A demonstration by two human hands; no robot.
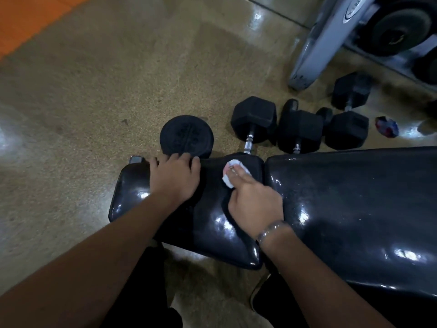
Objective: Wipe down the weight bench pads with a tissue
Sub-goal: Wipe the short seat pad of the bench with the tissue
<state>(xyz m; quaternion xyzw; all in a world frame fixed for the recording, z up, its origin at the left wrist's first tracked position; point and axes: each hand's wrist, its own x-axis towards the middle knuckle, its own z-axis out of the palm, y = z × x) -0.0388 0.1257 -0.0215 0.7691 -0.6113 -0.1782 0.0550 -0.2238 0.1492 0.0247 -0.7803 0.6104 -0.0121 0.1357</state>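
Note:
A glossy black seat pad of the weight bench lies in the middle of the view, with a larger black back pad to its right across a narrow gap. My right hand presses a crumpled white tissue flat onto the far part of the seat pad, fingers over it. My left hand rests palm down on the seat pad's far edge, fingers curled over the rim. A metal bracelet circles my right wrist.
Several black hex dumbbells lie on the tan floor just behind the bench. A round black weight plate sits beyond my left hand. A grey dumbbell rack leg stands at the upper right. A crumpled coloured wrapper lies far right.

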